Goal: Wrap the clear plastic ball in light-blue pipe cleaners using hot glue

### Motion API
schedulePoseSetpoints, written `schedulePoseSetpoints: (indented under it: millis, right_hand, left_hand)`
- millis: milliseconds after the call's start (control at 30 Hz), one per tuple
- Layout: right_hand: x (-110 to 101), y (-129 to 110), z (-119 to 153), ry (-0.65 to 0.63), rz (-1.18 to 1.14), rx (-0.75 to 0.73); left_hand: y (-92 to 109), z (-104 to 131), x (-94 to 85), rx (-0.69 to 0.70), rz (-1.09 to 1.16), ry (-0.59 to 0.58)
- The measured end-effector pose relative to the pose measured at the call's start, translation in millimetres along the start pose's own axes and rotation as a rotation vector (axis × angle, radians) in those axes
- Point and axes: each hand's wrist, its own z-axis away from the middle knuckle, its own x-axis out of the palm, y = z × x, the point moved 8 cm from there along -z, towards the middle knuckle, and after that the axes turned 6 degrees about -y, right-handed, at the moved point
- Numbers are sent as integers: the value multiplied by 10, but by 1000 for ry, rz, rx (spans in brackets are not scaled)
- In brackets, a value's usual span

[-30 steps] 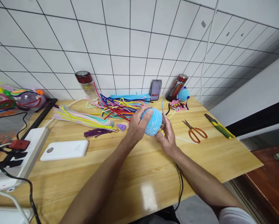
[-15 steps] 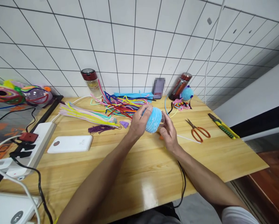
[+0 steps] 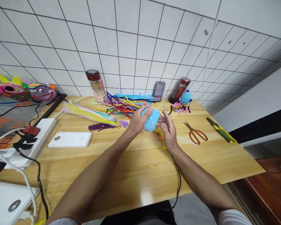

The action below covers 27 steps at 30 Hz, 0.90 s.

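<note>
A ball wound with light-blue pipe cleaners is held above the table, with a clear, bare end facing right. My left hand is closed round its left side, thumb across the front. At the clear end my right hand grips with bent fingers; the exact contact of its fingertips is partly hidden. Just below the right hand lies a yellow glue gun with an orange part, its black cord running off the front edge. Behind the ball spreads a pile of coloured pipe cleaners.
Orange-handled scissors and yellow-green pliers lie to the right. A purple tassel, a white power bank and a power strip are on the left. Two bottles stand at the back, the glass one and the dark-red one.
The ball has turned slightly in my hands. My right fingers have shifted at its clear end, and more of the glue gun shows. The camera view has shifted a little.
</note>
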Motion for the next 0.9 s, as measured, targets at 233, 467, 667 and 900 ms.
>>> schedulePoseSetpoints:
  millis: [233, 467, 667, 900]
  right_hand:
    - [31, 16, -8, -35, 22, 49]
    - [26, -27, -11, -42, -7, 10]
    - [-73, -253, 9, 90, 62, -78]
    - [-127, -160, -39, 137, 3, 15]
  left_hand:
    - [31, 13, -12, 23, -36, 21]
    - [1, -55, -100, -16, 83, 0]
    - [-48, -9, -29, -34, 60, -2]
    - [-45, 32, 41, -13, 27, -31]
